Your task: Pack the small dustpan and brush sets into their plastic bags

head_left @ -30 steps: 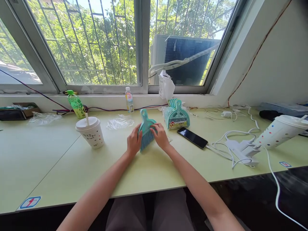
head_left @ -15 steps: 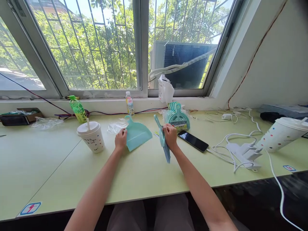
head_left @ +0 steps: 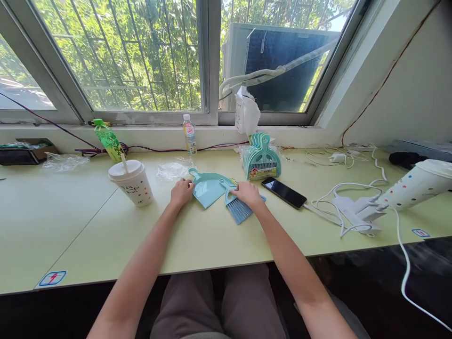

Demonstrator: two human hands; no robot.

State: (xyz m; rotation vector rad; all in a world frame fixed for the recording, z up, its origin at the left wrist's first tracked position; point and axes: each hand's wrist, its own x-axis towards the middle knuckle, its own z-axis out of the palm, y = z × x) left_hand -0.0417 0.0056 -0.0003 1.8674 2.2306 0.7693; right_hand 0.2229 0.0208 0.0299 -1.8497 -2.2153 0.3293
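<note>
The light teal dustpan point(head_left: 208, 190) lies on the table with its handle toward the window. My left hand point(head_left: 181, 192) is closed on its left edge, the fingertips partly hidden. Just right of it is a small matching hand brush point(head_left: 240, 210), its blue-grey bristles facing me and its handle end overlapping the dustpan's right side. My right hand point(head_left: 248, 194) grips the brush from above and covers part of its head. Behind that hand stands a stack of similar dustpan-and-brush sets point(head_left: 262, 157) with a printed label.
A black phone point(head_left: 284, 192) lies right of the brush, wired to a white power strip point(head_left: 356, 214). A lidded paper cup point(head_left: 131, 183) stands at left, another cup point(head_left: 416, 186) leans at right. Bottles point(head_left: 189, 135), crumpled plastic point(head_left: 172, 171) and a torn white packet point(head_left: 246, 111) are near the window.
The brush has turned from upright, edge-on, to lying low with its bristles spread toward me. The dustpan has shifted right and lies flatter, near the brush. My view has tilted down.
</note>
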